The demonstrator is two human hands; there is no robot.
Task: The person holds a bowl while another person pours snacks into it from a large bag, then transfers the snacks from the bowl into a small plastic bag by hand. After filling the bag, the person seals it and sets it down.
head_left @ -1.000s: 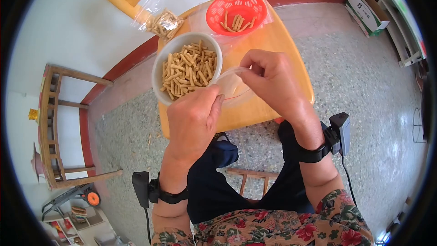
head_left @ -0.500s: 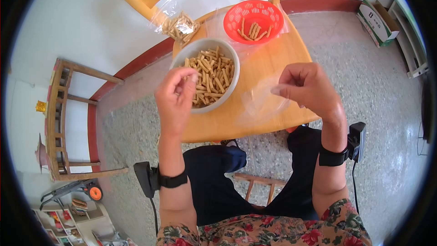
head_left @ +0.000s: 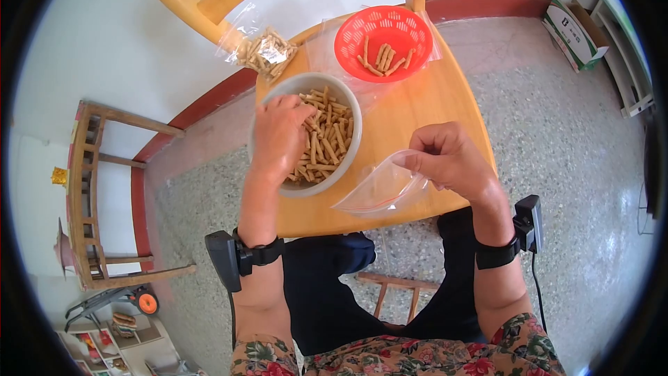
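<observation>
My right hand (head_left: 449, 159) pinches the rim of a clear zip bag (head_left: 386, 191), which has a red line along its seal and hangs over the chair seat; I see nothing inside it. Over the left side of a pale grey bowl (head_left: 356, 136), my left hand (head_left: 278, 132) reaches down with curved, parted fingers. Its fingertips are at the heap of short tan sticks (head_left: 323, 143) that fills the bowl, and they are partly hidden.
The wooden chair seat (head_left: 417, 108) bears everything. At its back lie a filled clear bag of sticks (head_left: 266, 54) and a red basket (head_left: 383, 17) holding several sticks. A wooden frame (head_left: 87, 195) leans at the left wall; a carton (head_left: 572, 35) stands far right.
My left hand has lowered from above the bowl onto the sticks, its fingers uncurling. My right hand has moved slightly down and toward me, with the zip bag now clearly spread below it.
</observation>
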